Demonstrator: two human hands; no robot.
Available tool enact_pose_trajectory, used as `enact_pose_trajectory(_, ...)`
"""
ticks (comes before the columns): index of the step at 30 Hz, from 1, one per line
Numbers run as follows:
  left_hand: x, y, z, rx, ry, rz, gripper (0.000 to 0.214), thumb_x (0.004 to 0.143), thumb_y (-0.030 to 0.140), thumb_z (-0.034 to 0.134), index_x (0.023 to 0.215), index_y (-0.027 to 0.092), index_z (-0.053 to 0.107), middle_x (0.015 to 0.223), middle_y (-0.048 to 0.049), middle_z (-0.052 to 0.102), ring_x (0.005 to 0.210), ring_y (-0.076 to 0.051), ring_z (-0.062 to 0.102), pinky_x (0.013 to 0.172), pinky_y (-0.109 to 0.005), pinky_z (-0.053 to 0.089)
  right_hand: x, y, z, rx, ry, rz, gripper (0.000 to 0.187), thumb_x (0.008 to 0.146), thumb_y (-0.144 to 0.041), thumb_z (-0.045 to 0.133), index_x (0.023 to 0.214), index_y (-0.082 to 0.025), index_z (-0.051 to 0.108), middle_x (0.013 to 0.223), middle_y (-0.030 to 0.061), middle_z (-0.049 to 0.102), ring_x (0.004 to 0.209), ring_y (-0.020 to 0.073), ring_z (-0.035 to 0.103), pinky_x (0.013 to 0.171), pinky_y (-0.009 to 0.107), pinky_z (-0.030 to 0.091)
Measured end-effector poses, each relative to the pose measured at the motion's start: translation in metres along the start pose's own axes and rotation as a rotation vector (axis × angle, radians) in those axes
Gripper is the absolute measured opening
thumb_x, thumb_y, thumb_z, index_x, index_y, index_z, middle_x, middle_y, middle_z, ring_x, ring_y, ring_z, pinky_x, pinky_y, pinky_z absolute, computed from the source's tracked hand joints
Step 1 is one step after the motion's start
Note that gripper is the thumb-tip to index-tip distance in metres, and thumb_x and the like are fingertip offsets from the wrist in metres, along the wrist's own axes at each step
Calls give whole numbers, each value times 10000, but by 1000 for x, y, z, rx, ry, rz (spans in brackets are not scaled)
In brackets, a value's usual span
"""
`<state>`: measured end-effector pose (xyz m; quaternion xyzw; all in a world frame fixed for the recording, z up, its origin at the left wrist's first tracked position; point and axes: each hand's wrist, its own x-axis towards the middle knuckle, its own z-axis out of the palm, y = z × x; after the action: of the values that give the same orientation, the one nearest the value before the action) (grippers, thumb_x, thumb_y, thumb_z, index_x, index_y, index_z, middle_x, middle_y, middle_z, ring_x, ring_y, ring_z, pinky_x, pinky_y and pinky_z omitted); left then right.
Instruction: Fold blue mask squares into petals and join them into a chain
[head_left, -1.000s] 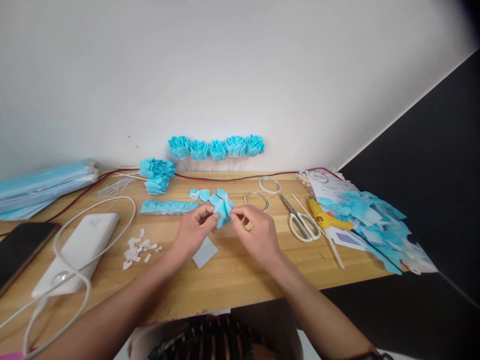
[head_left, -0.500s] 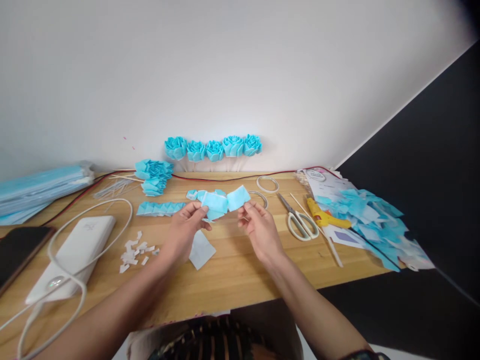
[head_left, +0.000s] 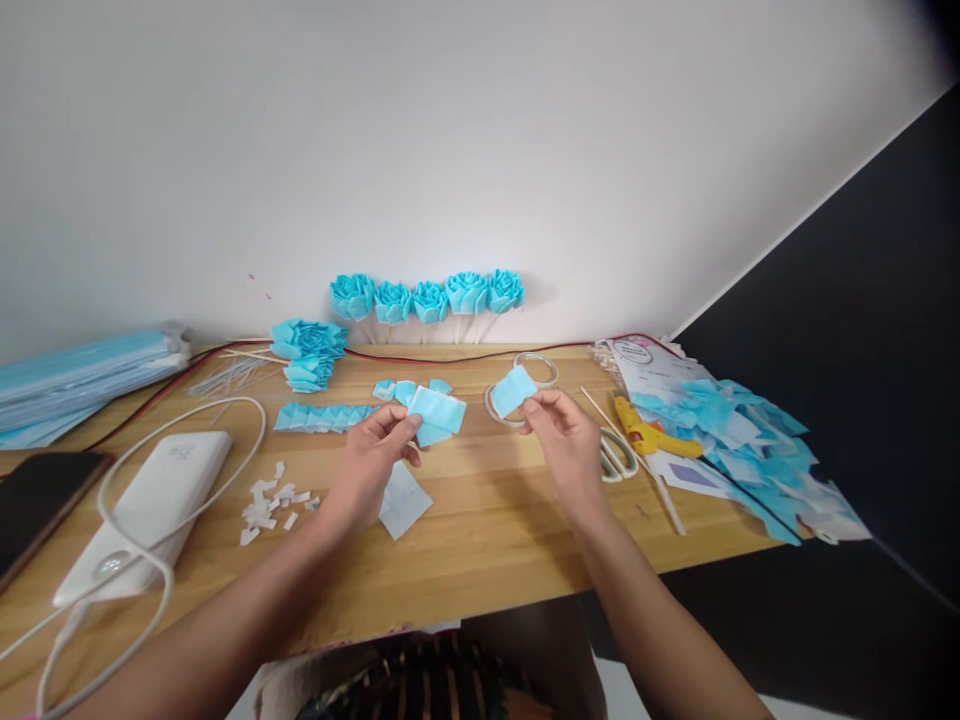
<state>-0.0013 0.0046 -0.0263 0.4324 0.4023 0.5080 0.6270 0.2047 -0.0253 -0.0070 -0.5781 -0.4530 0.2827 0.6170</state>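
My left hand (head_left: 373,458) pinches a small stack of light blue paper pieces (head_left: 437,412) just above the wooden desk (head_left: 480,540). My right hand (head_left: 566,440) pinches a single blue paper square (head_left: 513,390) and holds it up to the right, apart from the stack. A pale blue-grey paper square (head_left: 403,500) lies flat on the desk under my left wrist. A few small folded blue pieces (head_left: 405,390) and a folded blue strip (head_left: 321,416) rest just behind my left hand.
Several blue paper roses (head_left: 427,298) lean against the wall; more folded blue paper (head_left: 309,350) at the left. Scissors (head_left: 619,455), a yellow glue gun (head_left: 649,434), tape rings (head_left: 536,368) and blue scraps (head_left: 739,430) lie right. A white power bank (head_left: 150,505), cable, phone (head_left: 34,505) and white snippets (head_left: 270,498) lie left.
A second ago both hands held the blue paper together in a bunch. They pulled apart; my right hand now carries one square off to the right while my left keeps the rest.
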Motion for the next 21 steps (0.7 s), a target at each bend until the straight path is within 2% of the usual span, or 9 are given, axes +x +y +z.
enact_pose_trajectory(3,0,-1,-1,14,11,-8,244,704,360,726,703,161,586,637,32,572,538,-98,526,490,-218,435,-4,-3,1,-82,-53,-10,136,775,-339,631,769,-203,621,714,-11,641,616,135,561,610,262,452)
enact_pose_trajectory(6,0,1,-1,25,6,-15,259,706,370,724,683,159,576,614,34,560,521,-95,522,489,-217,425,-3,-5,-4,-73,-141,31,145,786,-336,621,755,-195,625,710,4,666,636,143,587,614,265,467)
enact_pose_trajectory(9,-1,3,0,39,-21,-8,266,724,377,713,668,157,573,598,33,545,519,-93,512,484,-213,413,4,0,-19,-134,-304,107,175,801,-348,592,737,-188,626,678,13,672,627,155,607,595,275,478)
enact_pose_trajectory(11,-1,2,1,51,-41,-7,273,733,384,706,664,156,574,588,30,545,506,-89,497,474,-210,402,8,7,-29,-319,-433,101,185,821,-326,550,731,-191,638,668,23,676,624,174,619,604,299,486)
enact_pose_trajectory(13,-1,2,1,71,-53,-18,284,736,396,703,657,156,573,566,30,548,482,-84,479,466,-209,392,10,11,-35,-609,-444,-23,169,825,-255,515,797,-197,671,702,46,692,678,215,641,665,351,495)
enact_pose_trajectory(16,-1,0,2,104,-68,-31,302,737,411,700,645,159,562,528,31,548,459,-83,468,466,-210,384,5,10,-33,-903,-286,-346,327,804,-127,467,1052,-203,665,933,97,713,901,283,641,808,425,476)
enact_pose_trajectory(18,-2,-1,2,121,-73,-30,306,734,417,701,643,160,560,519,29,551,456,-85,467,466,-211,381,0,4,-26,-904,-264,-492,430,789,-76,440,1156,-210,617,1090,104,680,1030,293,598,872,435,458)
enact_pose_trajectory(19,-2,-2,1,124,-71,-27,308,731,419,702,642,161,560,517,29,552,453,-85,465,463,-212,378,-2,2,-23,-872,-281,-519,449,785,-63,433,1169,-219,604,1119,95,669,1049,285,589,882,427,457)
enact_pose_trajectory(21,-2,-2,1,125,-65,-23,309,729,421,703,640,163,559,514,31,550,450,-85,462,460,-212,375,-4,-2,-19,-769,-316,-482,425,791,-61,427,1138,-236,600,1087,68,677,1004,254,610,865,398,472)
